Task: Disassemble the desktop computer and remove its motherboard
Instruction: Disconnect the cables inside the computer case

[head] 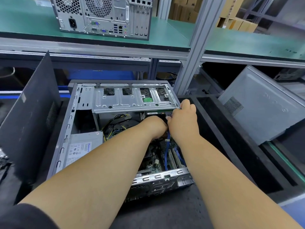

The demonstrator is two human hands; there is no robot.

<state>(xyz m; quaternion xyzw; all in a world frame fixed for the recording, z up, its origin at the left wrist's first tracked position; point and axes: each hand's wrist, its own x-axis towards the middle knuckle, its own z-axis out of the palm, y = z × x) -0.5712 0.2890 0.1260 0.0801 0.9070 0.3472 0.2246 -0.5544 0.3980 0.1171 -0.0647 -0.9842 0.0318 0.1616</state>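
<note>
Fingers (182, 105) inside computer (115, 129) — open, cable-strewn

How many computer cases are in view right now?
2 clearly: the open case on the bench with both hands inside, and a closed case standing on the green shelf above. More may sit hidden in the dark space under the shelf.

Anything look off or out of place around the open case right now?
Nothing looks damaged or spilled. The open case lies on its side, both hands inside near the drive cage. A dark side panel leans tilted at its left and a grey panel at its right, as expected mid-teardown.
</note>
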